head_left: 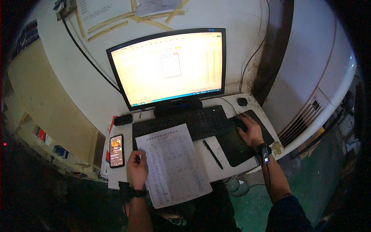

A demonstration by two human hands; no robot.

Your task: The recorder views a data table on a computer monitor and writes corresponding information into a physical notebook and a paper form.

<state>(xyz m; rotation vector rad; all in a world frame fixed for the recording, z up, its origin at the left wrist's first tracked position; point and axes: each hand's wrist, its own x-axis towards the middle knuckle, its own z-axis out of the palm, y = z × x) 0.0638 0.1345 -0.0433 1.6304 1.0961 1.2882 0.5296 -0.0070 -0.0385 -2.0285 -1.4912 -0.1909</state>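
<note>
My right hand (252, 132) rests over a dark computer mouse (240, 123), its fingers draped around it. Under both lies a black mouse pad (236, 152). Curled into a loose fist, my left hand (137, 167) sits at the left edge of a printed sheet of paper (174, 166) with rows of handwriting. I see nothing in its fingers. The sheet overlaps the front of a black keyboard (208, 121) and hangs past the near desk edge. Behind the keyboard a monitor (170, 69) glows with a bright spreadsheet-like page and a small pop-up box.
A lit phone (116, 150) lies left of my left hand, below a black case (123, 120). Between sheet and mouse pad lies a black pen (213, 154). A small black box (242, 101) sits at the back right. A tall white appliance (309, 85) stands right of the desk (228, 167).
</note>
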